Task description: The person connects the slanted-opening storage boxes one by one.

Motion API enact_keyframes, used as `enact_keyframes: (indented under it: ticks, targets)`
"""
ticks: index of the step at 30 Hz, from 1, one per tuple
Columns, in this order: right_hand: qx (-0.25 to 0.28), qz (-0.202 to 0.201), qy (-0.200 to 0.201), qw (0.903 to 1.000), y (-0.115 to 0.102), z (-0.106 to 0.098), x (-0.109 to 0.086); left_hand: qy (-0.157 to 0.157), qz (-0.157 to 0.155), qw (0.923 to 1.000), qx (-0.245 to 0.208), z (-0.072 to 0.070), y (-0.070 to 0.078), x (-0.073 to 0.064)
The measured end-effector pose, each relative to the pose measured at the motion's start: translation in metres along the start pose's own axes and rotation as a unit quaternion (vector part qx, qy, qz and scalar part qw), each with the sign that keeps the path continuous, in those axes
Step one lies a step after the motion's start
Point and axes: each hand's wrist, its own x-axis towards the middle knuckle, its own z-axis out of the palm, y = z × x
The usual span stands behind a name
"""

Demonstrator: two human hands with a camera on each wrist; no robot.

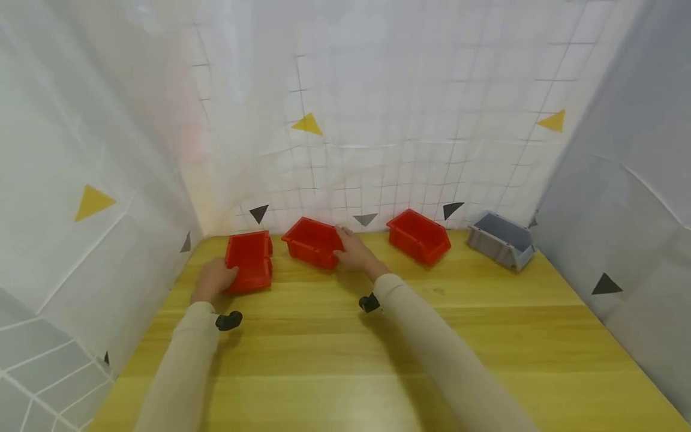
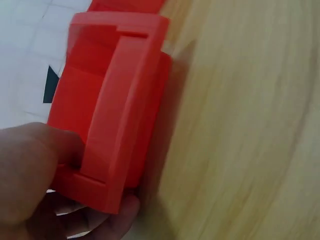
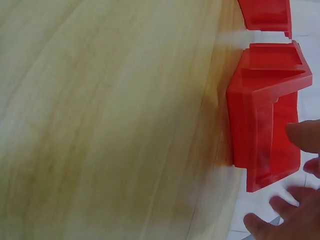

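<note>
My left hand (image 1: 214,279) grips the leftmost red bin (image 1: 249,264) by its near left end. In the left wrist view, the thumb (image 2: 70,147) is inside this bin (image 2: 117,105) and the other fingers are outside and below its wall. Whether the bin is fully on the table cannot be told. My right hand (image 1: 356,249) is at the right end of a second red bin (image 1: 310,249). The right wrist view has its fingers (image 3: 257,225) spread, with the thumb over the opening of that bin (image 3: 245,125); no grip shows.
Farther right along the back of the wooden table (image 1: 324,342) stand a third red bin (image 1: 415,240) and a grey bin (image 1: 499,243). White sheeting (image 1: 367,108) with grid lines and triangle marks rises behind them. Side sheets flank the table.
</note>
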Motion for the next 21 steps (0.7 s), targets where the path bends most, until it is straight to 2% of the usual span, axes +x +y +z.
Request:
enact_keyframes:
  ticks: [6,10,16,21]
  targets:
    - [0.051,-0.003,0.001,0.9987,-0.011,-0.001,-0.002,0.012,0.023,0.9995,-0.020,0.001,0.003,-0.002]
    - [0.051,0.000,-0.005,0.9987,-0.014,0.005,-0.002,0.013,0.029,0.9993,-0.020,0.001,0.002,-0.005]
    - [0.045,0.036,-0.011,0.9983,-0.011,0.013,-0.007,0.012,0.035,0.9987,-0.035,0.006,0.003,-0.007]
    - [0.083,0.020,0.010,0.9963,-0.014,0.006,-0.017,0.033,0.037,0.9973,-0.055,0.005,0.008,-0.012]
